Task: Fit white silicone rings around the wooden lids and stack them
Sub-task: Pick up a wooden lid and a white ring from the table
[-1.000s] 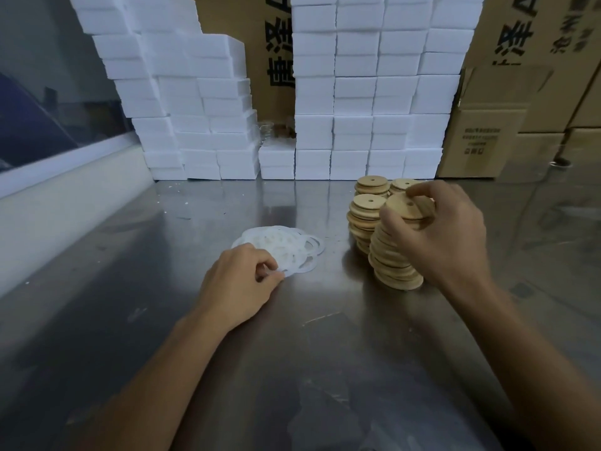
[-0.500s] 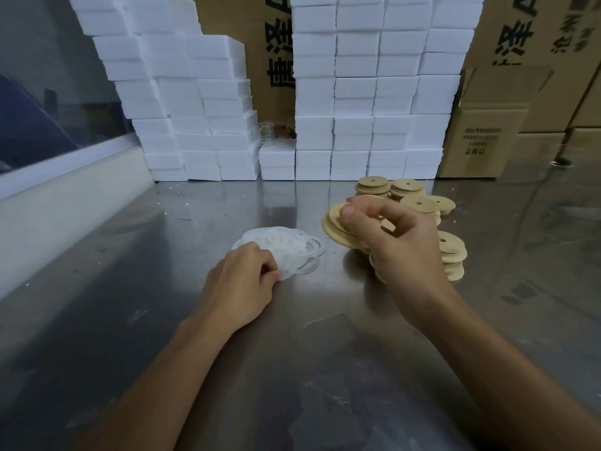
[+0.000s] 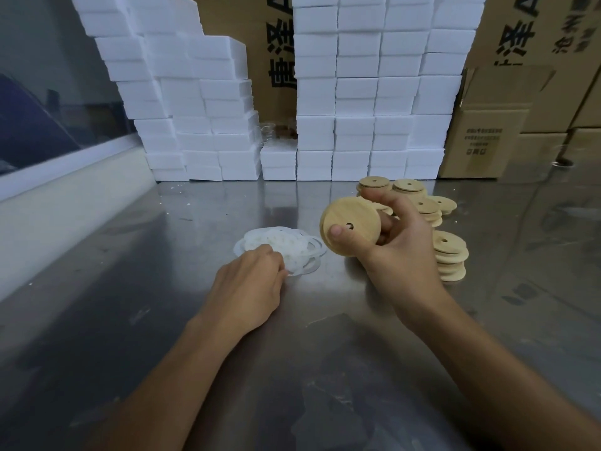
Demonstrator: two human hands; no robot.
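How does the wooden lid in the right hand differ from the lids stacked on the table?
The held lid is lifted and tilted on edge, gripped by the right hand; the stacked lids lie flat on the table. The held lid shows its plain broad face; the stacked ones show a stepped face upward. All are round, wooden, with one small hole.

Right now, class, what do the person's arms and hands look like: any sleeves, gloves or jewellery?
Both forearms are bare, with no sleeves in view. The left hand and right hand wear no gloves, and no rings, watch or bracelet show.
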